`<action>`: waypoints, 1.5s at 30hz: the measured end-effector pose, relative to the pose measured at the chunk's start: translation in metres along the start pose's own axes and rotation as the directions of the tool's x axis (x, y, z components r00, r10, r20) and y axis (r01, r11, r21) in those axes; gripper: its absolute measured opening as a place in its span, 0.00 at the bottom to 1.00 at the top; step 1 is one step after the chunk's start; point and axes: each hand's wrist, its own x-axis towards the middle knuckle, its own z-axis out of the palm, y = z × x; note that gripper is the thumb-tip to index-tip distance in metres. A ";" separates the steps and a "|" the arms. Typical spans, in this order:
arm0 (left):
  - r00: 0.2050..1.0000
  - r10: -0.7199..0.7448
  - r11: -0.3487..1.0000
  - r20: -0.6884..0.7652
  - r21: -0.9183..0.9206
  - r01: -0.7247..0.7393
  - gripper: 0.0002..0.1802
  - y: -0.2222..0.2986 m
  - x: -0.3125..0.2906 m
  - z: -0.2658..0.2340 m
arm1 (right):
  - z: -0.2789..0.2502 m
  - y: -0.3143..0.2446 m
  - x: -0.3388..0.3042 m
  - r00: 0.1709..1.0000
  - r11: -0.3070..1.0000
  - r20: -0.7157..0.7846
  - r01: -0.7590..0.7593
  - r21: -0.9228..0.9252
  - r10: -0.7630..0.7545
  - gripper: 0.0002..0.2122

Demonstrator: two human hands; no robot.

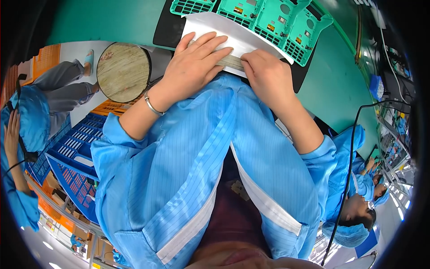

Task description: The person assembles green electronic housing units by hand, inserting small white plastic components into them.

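Note:
My left hand (195, 65) lies palm down on a white sheet (210, 24), its fingers spread. A narrow greyish strip (232, 62) runs along the sheet's near edge, between my two hands. At the strip's right end my right hand (268, 74) is closed, with thumb and forefinger together on it. What its other curled fingers touch is hidden. Just beyond the sheet stands a row of several green plastic housings (268, 22), with grilles and small labels. The sheet's far edge curls up against them. Sheet and housings rest on a black mat (166, 29).
The green tabletop (103, 22) stretches to both sides. Left of me are a round stool (124, 71), blue crates (74, 143) and a seated person in blue (31, 119). At right sit co-workers, one wearing a blue hair cap (347, 234). A black cable (351, 161) hangs there.

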 end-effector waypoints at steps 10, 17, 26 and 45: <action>1.000 0.000 0.999 -0.020 -0.032 -0.001 0.23 -0.001 0.004 0.003 | -0.032 0.005 0.022 0.980 0.921 0.160 -0.167 0.351 0.117 0.03; 1.000 -0.001 0.998 -0.001 -0.060 0.001 0.24 -0.001 0.002 -0.001 | -0.049 0.038 0.097 0.879 0.841 0.153 -0.477 0.254 0.452 0.10; 1.000 0.000 0.996 -0.023 -0.084 -0.002 0.23 -0.004 0.002 0.002 | -0.022 0.065 0.120 0.924 0.935 0.149 -0.341 -0.098 0.352 0.09; 0.997 0.040 0.998 -0.062 -0.039 -0.043 0.24 -0.005 0.003 0.006 | -0.032 0.069 0.103 0.973 0.986 -0.162 -0.163 0.037 0.167 0.08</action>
